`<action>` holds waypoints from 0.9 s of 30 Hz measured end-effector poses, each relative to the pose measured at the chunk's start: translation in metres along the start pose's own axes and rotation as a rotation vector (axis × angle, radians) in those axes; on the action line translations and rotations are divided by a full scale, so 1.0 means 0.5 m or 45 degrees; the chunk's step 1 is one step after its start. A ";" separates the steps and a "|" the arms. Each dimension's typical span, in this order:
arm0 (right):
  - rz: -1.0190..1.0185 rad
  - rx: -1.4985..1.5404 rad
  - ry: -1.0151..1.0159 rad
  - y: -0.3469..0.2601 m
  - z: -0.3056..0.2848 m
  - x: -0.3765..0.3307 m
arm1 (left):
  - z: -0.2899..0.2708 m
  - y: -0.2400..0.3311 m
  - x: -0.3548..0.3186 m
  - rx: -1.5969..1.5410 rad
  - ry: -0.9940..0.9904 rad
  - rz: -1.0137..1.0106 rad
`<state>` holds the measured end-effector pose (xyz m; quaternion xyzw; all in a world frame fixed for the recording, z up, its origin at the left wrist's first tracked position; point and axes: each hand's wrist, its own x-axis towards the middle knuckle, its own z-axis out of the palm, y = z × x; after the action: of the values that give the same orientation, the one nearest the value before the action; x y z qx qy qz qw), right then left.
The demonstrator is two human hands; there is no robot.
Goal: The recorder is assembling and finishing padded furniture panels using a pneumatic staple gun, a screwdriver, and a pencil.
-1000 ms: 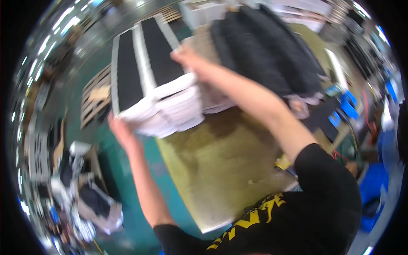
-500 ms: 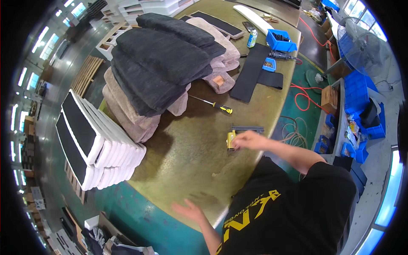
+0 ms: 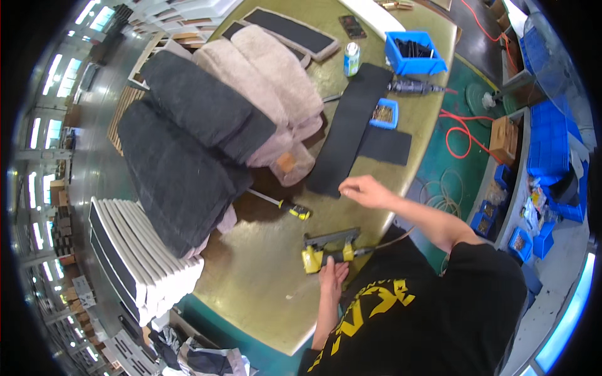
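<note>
A yellow and black staple gun lies on the worn table top, its air hose running toward my shirt. My left hand is at its handle, fingers stretched and thumb up against it; the grip is not closed round it. Farther up, my right hand hovers with curled fingers by the near end of a long black strip. Whether its fingertips pinch anything is hidden. A yellow-handled screwdriver lies left of that hand, its shaft reaching under the dark plush-covered pads.
Beige plush pads lie behind the dark ones. A stack of white-edged panels stands at the left. Toward the table's right edge are a small blue tray, a power tool, a blue bin and a spray can.
My right hand has left the staple gun and moved up toward the black strip. My left hand has come across to the staple gun, which is turned and nearer me. The view has shifted.
</note>
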<state>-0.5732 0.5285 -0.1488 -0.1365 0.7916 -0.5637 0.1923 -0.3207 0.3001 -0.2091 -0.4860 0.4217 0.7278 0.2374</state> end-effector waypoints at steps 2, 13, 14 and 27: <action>-0.004 -0.031 -0.069 0.012 -0.039 -0.006 | 0.023 0.005 0.010 -0.028 0.103 0.011; -0.087 -0.178 -0.439 0.010 -0.057 0.035 | 0.125 0.066 0.087 0.006 0.127 0.124; -0.139 -0.210 -0.457 0.005 -0.055 0.039 | 0.124 0.078 0.072 0.145 0.158 0.050; -0.174 -0.321 -0.219 -0.058 -0.248 0.032 | 0.138 0.698 -0.508 0.867 1.069 2.357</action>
<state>-0.6443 0.6162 -0.0877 -0.2607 0.8255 -0.4580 0.2019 -0.5137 0.1894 0.1669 -0.0969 0.8550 0.2435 -0.4476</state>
